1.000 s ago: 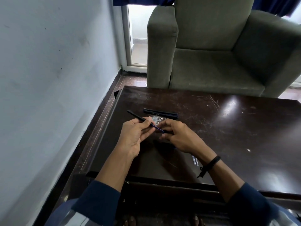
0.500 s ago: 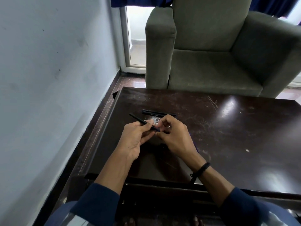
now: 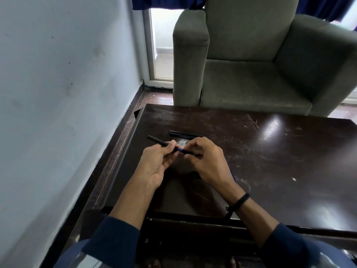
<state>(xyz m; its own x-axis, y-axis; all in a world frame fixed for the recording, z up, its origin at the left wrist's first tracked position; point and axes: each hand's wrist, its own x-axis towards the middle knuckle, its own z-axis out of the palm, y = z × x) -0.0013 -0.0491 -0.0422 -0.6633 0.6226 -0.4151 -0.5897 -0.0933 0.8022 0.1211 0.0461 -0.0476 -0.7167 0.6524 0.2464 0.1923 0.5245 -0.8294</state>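
Black stick (image 3: pixel 157 141), thin, long and pencil-like, held just above the dark worktop (image 3: pixel 270 171) right in front of me. It lies nearly flat, with its free end pointing away and to the left and the other end running back to the right. My left hand (image 3: pixel 156 163) pinches it about mid-length between thumb and fingertips, and my right hand (image 3: pixel 206 161) curls round the right end and hides the tip; a short blue bit shows in the gap between them.
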